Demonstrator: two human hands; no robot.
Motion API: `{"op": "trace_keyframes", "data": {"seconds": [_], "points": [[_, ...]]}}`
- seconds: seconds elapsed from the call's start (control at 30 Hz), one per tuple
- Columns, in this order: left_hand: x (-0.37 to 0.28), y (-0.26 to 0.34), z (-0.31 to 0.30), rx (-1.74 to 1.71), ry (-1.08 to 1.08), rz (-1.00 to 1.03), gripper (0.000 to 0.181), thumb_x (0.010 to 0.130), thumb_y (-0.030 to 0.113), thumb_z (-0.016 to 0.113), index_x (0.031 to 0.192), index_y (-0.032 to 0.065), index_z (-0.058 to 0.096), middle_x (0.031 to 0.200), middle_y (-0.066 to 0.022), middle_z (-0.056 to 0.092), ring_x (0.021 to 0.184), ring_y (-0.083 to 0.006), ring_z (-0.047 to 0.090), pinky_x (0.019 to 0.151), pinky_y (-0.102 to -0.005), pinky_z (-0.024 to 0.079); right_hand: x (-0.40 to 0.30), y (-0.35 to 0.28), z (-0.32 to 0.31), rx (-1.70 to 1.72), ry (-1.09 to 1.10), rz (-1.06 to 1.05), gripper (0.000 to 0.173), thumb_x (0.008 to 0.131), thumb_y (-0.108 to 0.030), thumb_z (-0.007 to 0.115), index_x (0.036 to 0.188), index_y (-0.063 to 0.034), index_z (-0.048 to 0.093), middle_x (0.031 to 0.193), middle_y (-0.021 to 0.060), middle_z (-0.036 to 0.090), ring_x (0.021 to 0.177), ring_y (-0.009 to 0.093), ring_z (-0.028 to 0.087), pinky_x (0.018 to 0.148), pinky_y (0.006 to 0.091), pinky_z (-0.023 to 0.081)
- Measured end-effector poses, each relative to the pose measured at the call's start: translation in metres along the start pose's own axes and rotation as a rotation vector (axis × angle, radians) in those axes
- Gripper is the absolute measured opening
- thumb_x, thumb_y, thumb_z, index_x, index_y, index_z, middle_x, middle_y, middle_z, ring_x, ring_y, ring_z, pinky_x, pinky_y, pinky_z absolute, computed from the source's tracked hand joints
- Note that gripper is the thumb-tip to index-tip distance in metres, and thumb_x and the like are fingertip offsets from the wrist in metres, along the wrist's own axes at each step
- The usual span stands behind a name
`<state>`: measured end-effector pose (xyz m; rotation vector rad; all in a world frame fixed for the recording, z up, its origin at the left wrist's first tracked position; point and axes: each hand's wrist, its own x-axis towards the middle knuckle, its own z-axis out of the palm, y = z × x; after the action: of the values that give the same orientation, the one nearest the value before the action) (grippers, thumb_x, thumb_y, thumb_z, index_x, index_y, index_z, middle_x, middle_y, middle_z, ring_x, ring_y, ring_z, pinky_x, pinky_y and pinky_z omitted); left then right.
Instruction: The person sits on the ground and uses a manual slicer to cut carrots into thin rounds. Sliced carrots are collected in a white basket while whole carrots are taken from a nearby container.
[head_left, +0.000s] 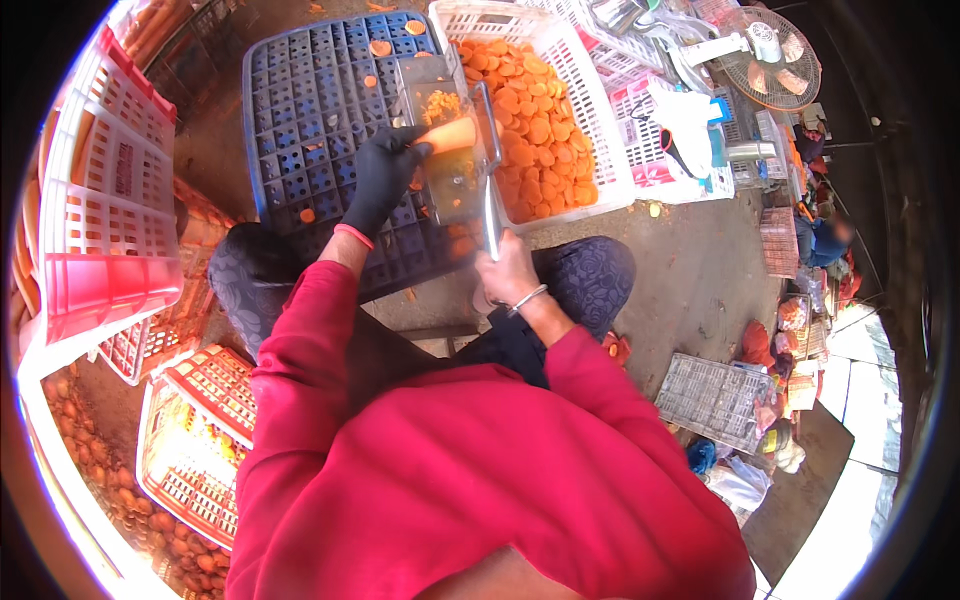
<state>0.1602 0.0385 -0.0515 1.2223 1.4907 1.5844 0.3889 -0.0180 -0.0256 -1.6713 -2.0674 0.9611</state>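
Observation:
My left hand (386, 171), in a black glove, grips a peeled carrot (451, 136) by its left end. The carrot lies across a metal slicer (450, 196), its right end close to the blade frame. My bare right hand (508, 271), with a bangle at the wrist, is closed around the slicer's metal handle (490, 214). Orange scraps (442, 105) lie on the slicer's far part. The slicer rests on an upturned blue plastic crate (300, 184). Right of it, a white plastic crate (611, 169) holds many round carrot slices (541, 129).
A pink and white crate (112, 289) stands at the left, with a red and white crate (196, 450) below it. An electric fan (766, 52) is at the upper right. A grey crate (712, 397) lies lower right. Another person (829, 238) sits at the far right.

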Motion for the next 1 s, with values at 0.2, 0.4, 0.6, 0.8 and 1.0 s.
{"op": "trace_keyframes", "data": {"seconds": [0.2, 0.4, 0.6, 0.8, 1.0], "points": [[0.0, -0.005, -0.005, 0.095, 0.059, 0.09, 0.026, 0.075, 0.012, 0.072, 0.1, 0.0038, 0.07, 0.082, -0.0125, 0.066, 0.073, -0.0192, 0.062, 0.068, -0.0296, 0.048, -0.012, -0.105, -0.067, 0.3, -0.288, 0.223, 0.018, 0.082, -0.009, 0.057, 0.079, 0.003, 0.044, 0.054, 0.0107, 0.053, 0.042, 0.019, 0.058, 0.036, 0.0316, 0.046], [0.001, -0.005, -0.002, 0.108, 0.045, 0.066, 0.025, 0.078, 0.011, 0.071, 0.103, 0.0044, 0.069, 0.083, -0.0099, 0.065, 0.074, -0.0169, 0.061, 0.07, -0.0282, 0.048, -0.007, -0.025, -0.01, 0.022, -0.065, 0.103, 0.027, 0.077, -0.013, 0.063, 0.082, 0.0082, 0.049, 0.063, 0.0235, 0.059, 0.056, 0.035, 0.063, 0.052, 0.0412, 0.051], [0.005, 0.009, -0.001, 0.225, 0.077, 0.188, 0.028, 0.076, 0.009, 0.072, 0.104, 0.0095, 0.07, 0.08, -0.0083, 0.063, 0.072, -0.0212, 0.059, 0.068, -0.0308, 0.048, -0.003, -0.111, -0.094, 0.248, -0.329, 0.067, 0.024, 0.08, -0.015, 0.061, 0.071, 0.0035, 0.049, 0.051, 0.0074, 0.055, 0.037, 0.014, 0.056, 0.034, 0.0283, 0.044], [0.014, -0.004, 0.006, 0.223, 0.072, 0.254, 0.029, 0.074, 0.01, 0.074, 0.103, 0.0091, 0.07, 0.081, -0.0091, 0.062, 0.072, -0.0216, 0.059, 0.067, -0.031, 0.048, -0.005, -0.003, 0.003, -0.238, 0.131, -0.158, 0.016, 0.077, -0.01, 0.058, 0.071, 0.0015, 0.048, 0.057, 0.0122, 0.049, 0.059, 0.019, 0.061, 0.055, 0.0358, 0.049], [0.015, 0.007, 0.0, 0.301, 0.02, 0.28, 0.029, 0.073, 0.009, 0.074, 0.102, 0.0081, 0.07, 0.08, -0.0102, 0.063, 0.07, -0.0225, 0.061, 0.066, -0.0311, 0.049, -0.009, -0.102, -0.077, 0.272, -0.283, 0.104, 0.021, 0.077, -0.011, 0.061, 0.072, 0.0032, 0.047, 0.055, 0.0152, 0.054, 0.04, 0.026, 0.055, 0.041, 0.0372, 0.044]]}}
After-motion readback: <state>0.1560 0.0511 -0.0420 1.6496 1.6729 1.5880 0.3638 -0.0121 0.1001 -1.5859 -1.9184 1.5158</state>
